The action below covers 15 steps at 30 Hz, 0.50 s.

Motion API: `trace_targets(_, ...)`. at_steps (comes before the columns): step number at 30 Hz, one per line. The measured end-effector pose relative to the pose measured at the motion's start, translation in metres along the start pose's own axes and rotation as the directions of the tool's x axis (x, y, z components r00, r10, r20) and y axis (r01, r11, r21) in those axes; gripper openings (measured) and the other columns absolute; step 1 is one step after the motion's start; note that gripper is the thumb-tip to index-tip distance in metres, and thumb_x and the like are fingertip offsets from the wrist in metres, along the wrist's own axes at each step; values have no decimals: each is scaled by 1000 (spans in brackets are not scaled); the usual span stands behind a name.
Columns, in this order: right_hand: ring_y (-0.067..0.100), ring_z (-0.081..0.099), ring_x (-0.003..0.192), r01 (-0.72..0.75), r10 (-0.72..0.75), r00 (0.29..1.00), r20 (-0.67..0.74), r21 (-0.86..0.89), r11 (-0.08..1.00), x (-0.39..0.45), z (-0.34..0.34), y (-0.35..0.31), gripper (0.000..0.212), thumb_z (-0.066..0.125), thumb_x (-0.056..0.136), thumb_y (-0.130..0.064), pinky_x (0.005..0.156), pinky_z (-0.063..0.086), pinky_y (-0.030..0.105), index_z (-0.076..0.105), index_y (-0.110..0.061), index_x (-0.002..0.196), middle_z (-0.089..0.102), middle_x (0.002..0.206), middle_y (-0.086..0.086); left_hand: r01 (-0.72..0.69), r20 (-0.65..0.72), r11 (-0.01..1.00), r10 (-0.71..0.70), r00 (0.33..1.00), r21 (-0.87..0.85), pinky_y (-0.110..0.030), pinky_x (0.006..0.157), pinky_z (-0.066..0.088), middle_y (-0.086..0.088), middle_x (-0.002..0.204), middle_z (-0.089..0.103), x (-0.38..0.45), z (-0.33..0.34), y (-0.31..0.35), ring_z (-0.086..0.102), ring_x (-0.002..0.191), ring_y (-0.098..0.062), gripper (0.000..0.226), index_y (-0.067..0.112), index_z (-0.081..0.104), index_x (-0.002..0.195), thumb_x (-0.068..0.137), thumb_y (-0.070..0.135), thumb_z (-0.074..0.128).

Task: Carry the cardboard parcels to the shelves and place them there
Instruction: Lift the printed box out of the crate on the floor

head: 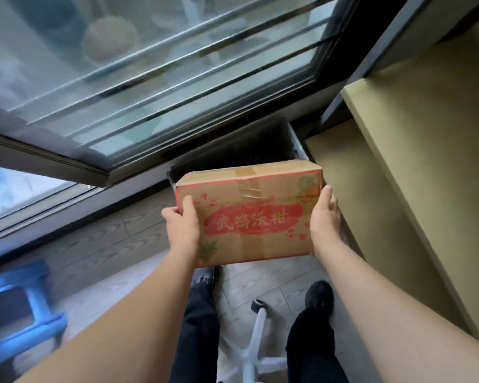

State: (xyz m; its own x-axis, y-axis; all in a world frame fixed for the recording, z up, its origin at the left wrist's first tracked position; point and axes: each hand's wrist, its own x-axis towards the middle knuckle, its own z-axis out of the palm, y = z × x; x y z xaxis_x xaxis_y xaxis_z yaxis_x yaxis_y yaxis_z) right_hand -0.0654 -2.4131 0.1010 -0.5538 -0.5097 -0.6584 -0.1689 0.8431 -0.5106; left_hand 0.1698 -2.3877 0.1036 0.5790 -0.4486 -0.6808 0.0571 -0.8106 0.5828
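A cardboard parcel (249, 214) with red print and brown tape is held in the air in front of me at about waist height. My left hand (181, 221) grips its left side with the thumb on top. My right hand (324, 217) presses flat against its right side. A yellowish shelf unit (415, 150) stands to the right, with a lower board beside the parcel and a higher board above it.
A dark crate (249, 150) sits on the floor beyond the parcel, below a large window (150, 73). A blue plastic stool (20, 308) stands at lower left. A white chair base with a castor (256, 338) lies between my feet on the wood floor.
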Motion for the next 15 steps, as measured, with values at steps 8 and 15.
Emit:
trace_targets(8,33,66,101,-169,162,986,47,218,961,-68,-89,-26,90,15,79,-87,92,55,50,64,-25,123,69,117,9,-33,-6,999,33,999,-29,-38,94,41,-10,120,54,-77,-29,59,53,109,-28,60,7,46,130,99,59,38)
trace_targets(15,33,57,122,-112,75,986,146,268,957,-105,-146,-41,132,7,41,-107,105,45,55,45,-34,144,58,140,8,10,101,997,-3,995,-72,-57,114,37,-14,141,56,-102,-61,62,51,130,-37,106,31,61,136,67,98,17)
